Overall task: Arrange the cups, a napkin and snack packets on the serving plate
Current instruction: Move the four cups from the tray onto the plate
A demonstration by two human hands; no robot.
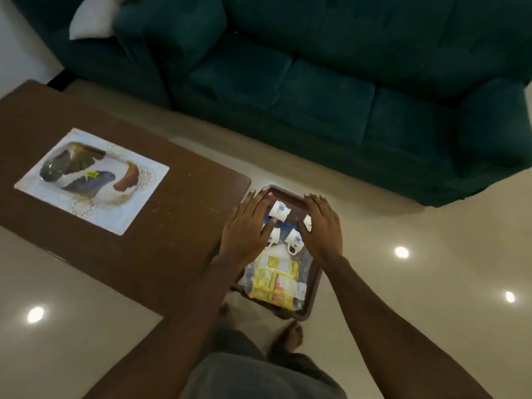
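1. The brown serving tray (312,286) sat in the lower middle of the frame, just right of the brown table (161,226). I couldn't tell if it was resting on something or being carried.
2. 4 white cups (278,211) with blue flowers were bunched at the tray's upper end, I'd guess so the packets got the rest of the room.
3. The yellow snack packets (273,279) lay flat toward the bottom end, with something white under them, maybe the napkin, too blurry to say.
4. My left hand (247,228) was spread flat, fingers open, over the left cups. My right hand (321,228) was the same over the right ones. Hands apart, gripping nothing that I could see.
5. Looked like I was steadying the cups. Task seemed nearly done.
6. The patterned mat (92,180) at middle left was untouched.
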